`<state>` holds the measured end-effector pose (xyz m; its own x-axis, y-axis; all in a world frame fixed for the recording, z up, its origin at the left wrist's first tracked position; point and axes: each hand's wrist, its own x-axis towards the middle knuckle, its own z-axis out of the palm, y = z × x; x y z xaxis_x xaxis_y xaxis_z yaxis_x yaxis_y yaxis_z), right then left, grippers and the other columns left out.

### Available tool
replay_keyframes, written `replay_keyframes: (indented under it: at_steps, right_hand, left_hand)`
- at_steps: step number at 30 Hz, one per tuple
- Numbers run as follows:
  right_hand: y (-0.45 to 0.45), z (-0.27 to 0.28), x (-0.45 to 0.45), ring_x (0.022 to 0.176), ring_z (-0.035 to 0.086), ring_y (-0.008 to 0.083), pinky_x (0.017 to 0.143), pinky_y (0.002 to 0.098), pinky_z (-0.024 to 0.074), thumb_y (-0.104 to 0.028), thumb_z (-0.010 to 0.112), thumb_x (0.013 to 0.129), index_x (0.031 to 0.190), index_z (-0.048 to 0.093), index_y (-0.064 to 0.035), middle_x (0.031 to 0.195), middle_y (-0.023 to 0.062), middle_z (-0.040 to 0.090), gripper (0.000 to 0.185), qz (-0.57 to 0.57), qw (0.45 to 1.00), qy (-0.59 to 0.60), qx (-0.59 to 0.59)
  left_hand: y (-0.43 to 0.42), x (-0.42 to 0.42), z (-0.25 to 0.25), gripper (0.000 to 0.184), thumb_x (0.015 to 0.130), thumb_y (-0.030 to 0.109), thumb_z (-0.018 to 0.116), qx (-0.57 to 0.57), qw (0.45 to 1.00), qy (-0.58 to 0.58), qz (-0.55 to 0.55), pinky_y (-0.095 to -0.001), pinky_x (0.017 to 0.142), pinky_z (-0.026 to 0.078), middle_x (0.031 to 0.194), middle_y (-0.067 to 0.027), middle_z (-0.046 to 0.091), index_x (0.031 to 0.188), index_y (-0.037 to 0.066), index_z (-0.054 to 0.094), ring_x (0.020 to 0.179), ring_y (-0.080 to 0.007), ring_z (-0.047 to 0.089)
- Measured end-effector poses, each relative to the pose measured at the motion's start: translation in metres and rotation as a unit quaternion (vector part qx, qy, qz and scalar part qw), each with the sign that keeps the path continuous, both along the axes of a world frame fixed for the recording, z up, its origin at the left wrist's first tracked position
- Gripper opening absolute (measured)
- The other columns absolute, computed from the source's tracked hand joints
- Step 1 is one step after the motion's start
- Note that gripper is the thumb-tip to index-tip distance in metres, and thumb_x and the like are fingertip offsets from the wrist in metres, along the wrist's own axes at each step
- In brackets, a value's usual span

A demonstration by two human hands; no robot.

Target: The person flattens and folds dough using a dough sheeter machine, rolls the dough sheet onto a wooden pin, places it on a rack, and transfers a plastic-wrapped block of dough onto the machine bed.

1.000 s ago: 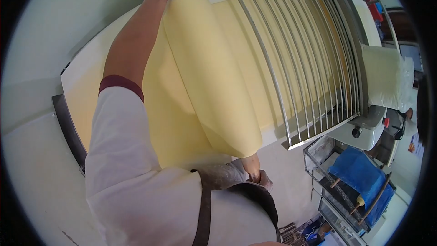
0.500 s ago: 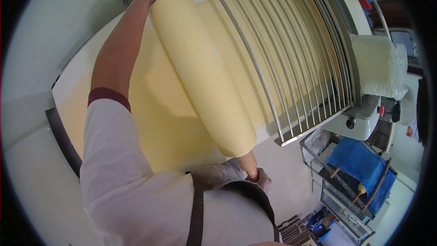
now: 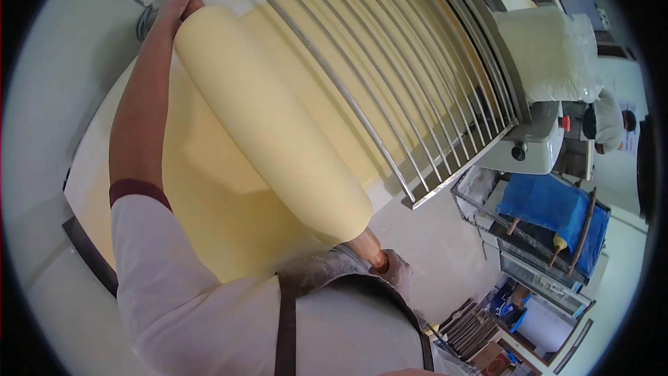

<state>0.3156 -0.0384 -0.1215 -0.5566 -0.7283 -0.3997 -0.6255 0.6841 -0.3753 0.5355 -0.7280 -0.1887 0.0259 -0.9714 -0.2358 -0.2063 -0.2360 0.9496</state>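
Note:
A thick roll of pale yellow dough (image 3: pixel 271 118) is wound around a wooden rolling pin (image 3: pixel 366 242), lying slantwise across the machine bed. Near the far end, my left hand (image 3: pixel 175 4) is closed on the pin's handle. Close to my apron, my right hand (image 3: pixel 396 271) wraps around the opposite handle. Flat dough sheet (image 3: pixel 223 212) covers the bed on the near left of the roll, and more dough extends beneath the metal bars on its other side. The pin's middle is hidden inside the dough.
A metal bar guard (image 3: pixel 376 138) arches over the bed at the right. Beyond it stand a plastic-wrapped pale block (image 3: pixel 543 52) and a white machine housing (image 3: pixel 536 143). A rack with a blue cover (image 3: pixel 546 202) stands to the right. Another person (image 3: pixel 609 122) is in the background.
The view has shifted, so the roll, guard and both hands appear farther left. Both hands keep hold of the pin's handles. A background person shows more fully.

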Motion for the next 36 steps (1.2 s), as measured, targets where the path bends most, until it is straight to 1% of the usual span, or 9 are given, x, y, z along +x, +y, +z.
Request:
replay_keyframes:
  at_steps: [2, 5, 7, 15, 17, 21, 24, 28, 36]
  right_hand:
    - [0.0, 0.001, 0.001, 0.073, 0.065, 0.0313, 0.066, 0.0419, 0.0524, -0.011, 0.071, 0.063, 0.094, 0.062, -0.0078, 0.078, 0.0121, 0.065, 0.033, 0.003, 1.0, 0.002, 0.002]
    - [0.0, 0.001, 0.001, 0.074, 0.065, 0.0313, 0.066, 0.042, 0.0524, -0.013, 0.072, 0.063, 0.094, 0.062, -0.0084, 0.077, 0.0121, 0.065, 0.033, 0.004, 1.0, -0.002, 0.0]
    - [0.0, 0.0, 0.0, 0.073, 0.065, 0.0308, 0.066, 0.042, 0.0525, -0.014, 0.073, 0.062, 0.094, 0.062, -0.009, 0.077, 0.0119, 0.065, 0.033, 0.008, 0.998, -0.011, 0.056]
    - [0.001, 0.004, 0.001, 0.073, 0.066, 0.0302, 0.065, 0.0419, 0.0526, -0.017, 0.074, 0.063, 0.093, 0.062, -0.0103, 0.077, 0.0103, 0.066, 0.033, 0.011, 0.999, -0.009, 0.03]
    - [0.001, 0.005, 0.001, 0.073, 0.066, 0.0302, 0.065, 0.0418, 0.0528, -0.017, 0.074, 0.063, 0.093, 0.062, -0.0105, 0.077, 0.0101, 0.066, 0.032, 0.009, 1.0, -0.008, 0.023]
    - [0.001, 0.006, 0.001, 0.073, 0.066, 0.0296, 0.065, 0.0415, 0.053, -0.017, 0.074, 0.064, 0.094, 0.062, -0.0107, 0.078, 0.0102, 0.066, 0.032, 0.009, 0.999, -0.002, 0.04]
    - [0.002, 0.007, 0.0, 0.076, 0.066, 0.0296, 0.067, 0.0419, 0.053, -0.019, 0.075, 0.065, 0.096, 0.061, -0.0108, 0.081, 0.0105, 0.066, 0.035, 0.014, 0.998, -0.017, 0.056]
    - [0.004, 0.006, 0.0, 0.08, 0.066, 0.0298, 0.069, 0.0431, 0.0528, -0.023, 0.076, 0.065, 0.101, 0.06, -0.0113, 0.085, 0.01, 0.066, 0.041, 0.024, 0.993, -0.039, 0.107]
    - [0.007, 0.009, 0.003, 0.077, 0.066, 0.029, 0.068, 0.0423, 0.0532, -0.023, 0.077, 0.065, 0.097, 0.061, -0.0117, 0.082, 0.0088, 0.067, 0.038, 0.019, 0.997, -0.031, 0.073]
  left_hand:
    - [-0.009, 0.007, -0.006, 0.057, 0.078, 0.028, 0.07, 0.027, 0.998, -0.015, -0.057, -0.0401, 0.068, 0.053, 0.098, -0.0197, 0.062, 0.112, -0.012, 0.048, 0.082, -0.0269, 0.064]
    - [0.006, 0.0, 0.003, 0.057, 0.078, 0.028, 0.07, 0.036, 0.999, 0.027, 0.005, -0.0414, 0.066, 0.054, 0.096, -0.0201, 0.062, 0.112, -0.011, 0.048, 0.081, -0.0279, 0.064]
    - [-0.015, 0.009, -0.014, 0.057, 0.078, 0.027, 0.07, 0.016, 1.0, 0.006, 0.003, -0.0416, 0.066, 0.054, 0.096, -0.02, 0.063, 0.113, -0.011, 0.047, 0.08, -0.0277, 0.065]
    - [0.026, -0.013, 0.03, 0.058, 0.078, 0.025, 0.07, 0.006, 1.0, 0.02, -0.008, -0.0392, 0.063, 0.054, 0.095, -0.0193, 0.064, 0.115, -0.01, 0.042, 0.074, -0.0257, 0.065]
    - [0.041, -0.02, 0.048, 0.054, 0.077, 0.025, 0.07, 0.003, 0.998, -0.064, -0.001, -0.0379, 0.061, 0.054, 0.092, -0.0179, 0.064, 0.112, -0.009, 0.045, 0.072, -0.0248, 0.064]
    - [-0.007, 0.001, -0.004, 0.051, 0.078, 0.025, 0.07, -0.007, 0.999, 0.022, -0.025, -0.0366, 0.057, 0.053, 0.089, -0.0168, 0.064, 0.108, -0.008, 0.047, 0.07, -0.024, 0.064]
    - [-0.005, -0.002, 0.0, 0.05, 0.078, 0.026, 0.07, 0.014, 0.998, 0.014, -0.055, -0.0364, 0.059, 0.053, 0.09, -0.0158, 0.064, 0.107, -0.008, 0.048, 0.071, -0.0229, 0.064]
    - [0.001, -0.001, 0.002, 0.051, 0.078, 0.025, 0.07, 0.008, 1.0, 0.02, -0.011, -0.0365, 0.064, 0.054, 0.091, -0.0163, 0.064, 0.111, -0.007, 0.046, 0.074, -0.0228, 0.064]
    - [0.0, -0.005, 0.01, 0.05, 0.08, 0.022, 0.069, -0.004, 0.999, 0.017, -0.034, -0.0362, 0.063, 0.054, 0.091, -0.0174, 0.065, 0.112, -0.006, 0.042, 0.073, -0.0236, 0.063]
